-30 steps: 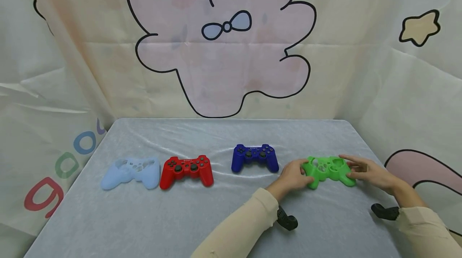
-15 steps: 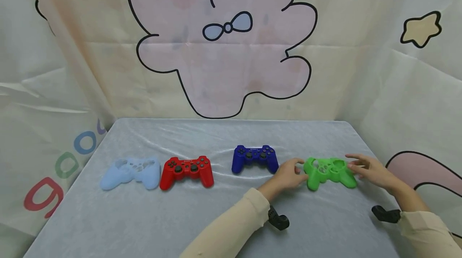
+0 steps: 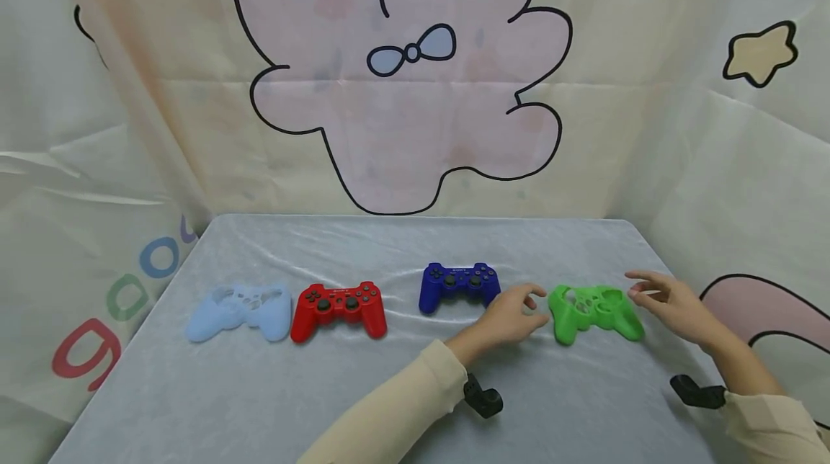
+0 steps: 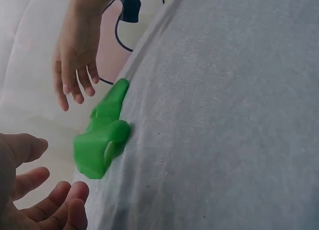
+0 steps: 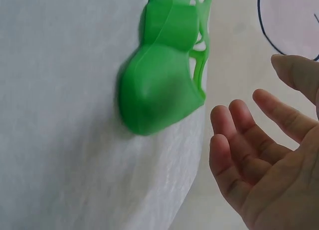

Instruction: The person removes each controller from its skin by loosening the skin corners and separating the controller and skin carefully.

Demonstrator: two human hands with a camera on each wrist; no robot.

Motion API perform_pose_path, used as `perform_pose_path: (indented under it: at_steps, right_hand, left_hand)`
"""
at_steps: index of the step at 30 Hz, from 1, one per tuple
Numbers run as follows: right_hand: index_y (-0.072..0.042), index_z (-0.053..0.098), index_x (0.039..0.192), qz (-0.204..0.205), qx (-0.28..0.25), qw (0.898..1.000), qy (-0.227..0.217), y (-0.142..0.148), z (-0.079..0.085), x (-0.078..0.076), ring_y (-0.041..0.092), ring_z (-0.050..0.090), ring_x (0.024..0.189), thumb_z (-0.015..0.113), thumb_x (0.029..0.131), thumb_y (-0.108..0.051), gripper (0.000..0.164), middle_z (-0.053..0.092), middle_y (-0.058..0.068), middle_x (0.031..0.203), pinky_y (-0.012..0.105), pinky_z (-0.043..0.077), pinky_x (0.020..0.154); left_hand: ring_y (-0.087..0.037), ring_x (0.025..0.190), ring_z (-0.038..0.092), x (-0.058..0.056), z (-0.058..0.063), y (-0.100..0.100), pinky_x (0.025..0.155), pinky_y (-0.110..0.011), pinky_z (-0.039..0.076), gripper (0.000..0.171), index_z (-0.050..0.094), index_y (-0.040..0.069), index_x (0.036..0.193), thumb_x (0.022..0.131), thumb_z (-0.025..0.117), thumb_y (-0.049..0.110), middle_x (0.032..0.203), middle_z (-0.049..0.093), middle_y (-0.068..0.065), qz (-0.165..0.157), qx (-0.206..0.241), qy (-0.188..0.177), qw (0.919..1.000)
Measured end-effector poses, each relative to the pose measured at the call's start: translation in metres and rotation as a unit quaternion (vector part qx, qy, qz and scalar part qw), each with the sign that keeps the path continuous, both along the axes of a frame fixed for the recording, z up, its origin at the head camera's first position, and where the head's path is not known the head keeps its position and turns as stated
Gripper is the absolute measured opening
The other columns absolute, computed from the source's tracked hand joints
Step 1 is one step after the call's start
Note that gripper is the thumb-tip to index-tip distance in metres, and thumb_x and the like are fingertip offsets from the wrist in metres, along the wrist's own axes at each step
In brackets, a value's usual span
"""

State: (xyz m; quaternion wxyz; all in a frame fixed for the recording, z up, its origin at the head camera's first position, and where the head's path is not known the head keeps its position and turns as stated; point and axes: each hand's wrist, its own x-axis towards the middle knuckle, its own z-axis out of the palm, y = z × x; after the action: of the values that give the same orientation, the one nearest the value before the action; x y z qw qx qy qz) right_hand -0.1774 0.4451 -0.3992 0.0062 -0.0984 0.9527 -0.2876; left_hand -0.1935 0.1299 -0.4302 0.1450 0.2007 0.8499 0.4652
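On the right of the table lies a green silicone controller cover [image 3: 594, 311], hollow with cut-out openings; it also shows in the left wrist view [image 4: 102, 135] and the right wrist view [image 5: 159, 90]. My left hand [image 3: 509, 316] is just left of it, fingers relaxed and loosely bent, holding nothing. To its right my right hand [image 3: 674, 309] hovers with spread fingers, apart from the cover. A dark blue game controller [image 3: 459, 282] stands behind the left hand, which overlaps its right grip in the head view.
Further left lie a red game controller [image 3: 338, 309] and a pale blue silicone controller cover [image 3: 243, 311], side by side. A grey velvety cloth covers the table [image 3: 259, 399]. Printed curtains [image 3: 415, 125] hang behind and at both sides.
Both hands have let go of the green cover and drawn apart, the left hand to the left and the right hand to the right. The cover stays on the table.
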Motion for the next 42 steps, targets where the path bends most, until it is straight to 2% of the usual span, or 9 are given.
perform_pose_path:
  at_steps: [5,11,19,29,36,42]
  right_hand:
    - [0.008,0.055,0.136,0.015,-0.002,0.999,0.045,-0.011,-0.002,0.0,-0.019,0.054,0.087,0.059,0.102,-0.013,0.04,0.066,0.03,0.116,0.019,0.051,0.067]
    - [0.009,0.058,0.131,0.025,-0.019,0.996,0.083,-0.027,-0.007,0.0,-0.012,0.06,0.085,0.063,0.099,-0.006,0.036,0.068,0.027,0.109,0.017,0.051,0.067]
    - [0.008,0.06,0.128,0.033,-0.031,0.994,0.095,-0.047,-0.006,0.004,-0.012,0.058,0.085,0.064,0.098,-0.007,0.034,0.068,0.026,0.106,0.016,0.051,0.068]
    - [0.005,0.061,0.129,0.052,-0.039,0.993,0.098,-0.068,-0.001,0.002,-0.008,0.061,0.085,0.064,0.098,-0.008,0.034,0.069,0.024,0.107,0.018,0.052,0.069]
    - [0.001,0.062,0.13,0.076,-0.049,0.991,0.094,-0.09,0.003,0.002,-0.008,0.061,0.09,0.066,0.097,-0.008,0.035,0.069,0.02,0.109,0.02,0.054,0.075]
    - [0.0,0.062,0.13,0.088,-0.05,0.991,0.093,-0.105,0.002,0.003,-0.005,0.062,0.09,0.065,0.097,-0.006,0.034,0.07,0.019,0.109,0.022,0.054,0.076]
  left_hand:
    - [-0.001,0.078,0.06,0.005,0.007,-0.014,0.064,-0.02,0.048,0.038,0.063,0.024,0.133,0.096,0.07,0.027,0.12,0.069,-0.002,-0.011,0.022,0.002,0.9997]
    - [-0.001,0.082,0.062,0.01,0.011,-0.027,0.066,-0.02,0.049,0.034,0.064,0.024,0.13,0.096,0.069,0.026,0.122,0.069,-0.004,-0.019,0.04,0.006,0.999]
    - [-0.001,0.086,0.06,0.017,0.016,-0.045,0.072,-0.019,0.049,0.033,0.064,0.026,0.13,0.097,0.068,0.027,0.122,0.069,-0.003,-0.018,0.051,0.019,0.9984]
    - [-0.004,0.091,0.062,0.019,0.021,-0.085,0.07,-0.019,0.052,0.034,0.063,0.021,0.132,0.099,0.066,0.027,0.121,0.068,-0.005,-0.01,0.088,0.031,0.9956]
    - [-0.016,0.098,0.066,0.019,0.019,-0.119,0.073,-0.024,0.053,0.036,0.061,0.011,0.134,0.099,0.064,0.021,0.125,0.065,-0.014,0.014,0.128,0.026,0.9914]
    - [-0.02,0.097,0.065,0.018,0.015,-0.14,0.074,-0.028,0.052,0.035,0.061,0.009,0.133,0.1,0.062,0.019,0.125,0.064,-0.017,0.039,0.145,0.016,0.9885]
